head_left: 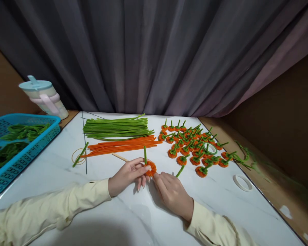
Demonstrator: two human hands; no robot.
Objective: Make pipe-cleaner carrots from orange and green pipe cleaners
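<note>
My left hand (132,173) pinches a small round orange pipe-cleaner piece (151,169) between thumb and fingers, above the middle of the table. It is coiled into a ribbed ring, and a short green pipe-cleaner stem (145,154) stands up behind it. My right hand (171,193) is closed, with thumb and forefinger pressed to the ring's lower right edge. Past the right knuckles shows a short green pipe-cleaner piece (180,171); whether it touches the hand I cannot tell. Beyond the hands lie bundles of green pipe cleaners (115,128) and orange pipe cleaners (120,145).
Several finished orange pieces with green stems (186,150) cluster at the right, a roll of tape (210,148) among them. Another tape roll (242,182) lies near the right edge. A wooden stick (119,157), a blue basket (45,136) and a tumbler (47,97) are leftward.
</note>
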